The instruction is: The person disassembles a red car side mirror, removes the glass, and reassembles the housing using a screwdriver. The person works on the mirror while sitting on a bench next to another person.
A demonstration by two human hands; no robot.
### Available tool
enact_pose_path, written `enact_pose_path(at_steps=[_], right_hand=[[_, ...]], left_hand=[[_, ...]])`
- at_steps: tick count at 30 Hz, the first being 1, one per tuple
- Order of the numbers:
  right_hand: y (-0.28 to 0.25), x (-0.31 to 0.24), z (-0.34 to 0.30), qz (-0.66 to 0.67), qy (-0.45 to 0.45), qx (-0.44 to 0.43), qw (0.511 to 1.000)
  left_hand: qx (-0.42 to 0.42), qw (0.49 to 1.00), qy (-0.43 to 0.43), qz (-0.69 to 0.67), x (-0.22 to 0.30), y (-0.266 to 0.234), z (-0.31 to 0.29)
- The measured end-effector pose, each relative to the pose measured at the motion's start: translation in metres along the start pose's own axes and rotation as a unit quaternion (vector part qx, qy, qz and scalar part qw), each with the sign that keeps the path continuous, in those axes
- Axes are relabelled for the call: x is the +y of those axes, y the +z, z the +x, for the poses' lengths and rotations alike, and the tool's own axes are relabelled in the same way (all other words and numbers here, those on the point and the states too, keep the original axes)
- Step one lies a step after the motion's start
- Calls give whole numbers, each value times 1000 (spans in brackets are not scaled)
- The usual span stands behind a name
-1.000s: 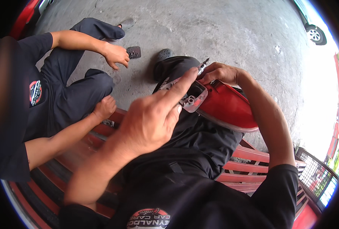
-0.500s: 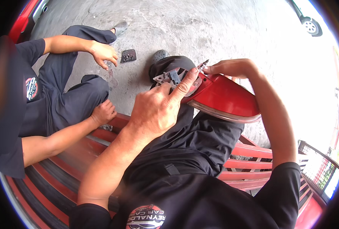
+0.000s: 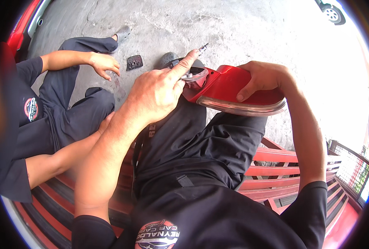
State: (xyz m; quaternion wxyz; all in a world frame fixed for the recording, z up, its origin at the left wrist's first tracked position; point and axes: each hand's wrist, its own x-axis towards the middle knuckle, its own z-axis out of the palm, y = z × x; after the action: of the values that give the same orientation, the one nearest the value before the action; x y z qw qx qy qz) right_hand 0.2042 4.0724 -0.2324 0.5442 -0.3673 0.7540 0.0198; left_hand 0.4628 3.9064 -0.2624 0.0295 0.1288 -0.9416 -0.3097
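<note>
A glossy red car side mirror housing [image 3: 234, 85] with a clear lens strip along its near edge lies over my lap. My right hand [image 3: 262, 81] grips its right end, thumb on the face and fingers behind. At the mirror's mounting end, my left hand [image 3: 157, 89] is closed, its index finger stretched along the mount. What the other left fingers grip is partly hidden behind the hand. A thin dark pointed piece [image 3: 204, 47] sticks out past that index fingertip; its kind is unclear. Beneath the fingers, a grey and translucent part of the mount [image 3: 196, 79] shows.
A co-worker [image 3: 60, 95] sits at my left, hands apart from mine. A black square part [image 3: 134, 62] lies on the concrete floor [image 3: 163, 25]. Under us is a red slatted bench [image 3: 271, 170]. Red bodywork [image 3: 20, 31] stands at far left, a car wheel [image 3: 333, 14] at far right.
My right hand has moved from the mounting end to the mirror's outer end. The mirror has turned and shifted slightly; the pointed piece now sits past my left index finger.
</note>
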Motion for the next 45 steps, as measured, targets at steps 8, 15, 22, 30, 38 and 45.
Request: enact_pose_path(at_steps=[8,15,22,30,38,45], right_hand=[[11,4,-3,42,-35,30,998],[45,14,-10,-40,-69,118,990],[46,13,-16,-35,-59,105,992],[64,28,-16,-49,-109,153,981],[68,31,-20,-44,-98,143,984],[72,33,-18,-42,-97,143,984]], left_hand=[[-67,996,-60,-12,18,-14,-2],[-175,974,9,141,35,-41,-16],[-287,927,47,239,73,-61,16],[-358,862,69,353,100,-45,41],[-460,769,53,441,134,-44,59],[-460,766,88,440,131,-40,60]])
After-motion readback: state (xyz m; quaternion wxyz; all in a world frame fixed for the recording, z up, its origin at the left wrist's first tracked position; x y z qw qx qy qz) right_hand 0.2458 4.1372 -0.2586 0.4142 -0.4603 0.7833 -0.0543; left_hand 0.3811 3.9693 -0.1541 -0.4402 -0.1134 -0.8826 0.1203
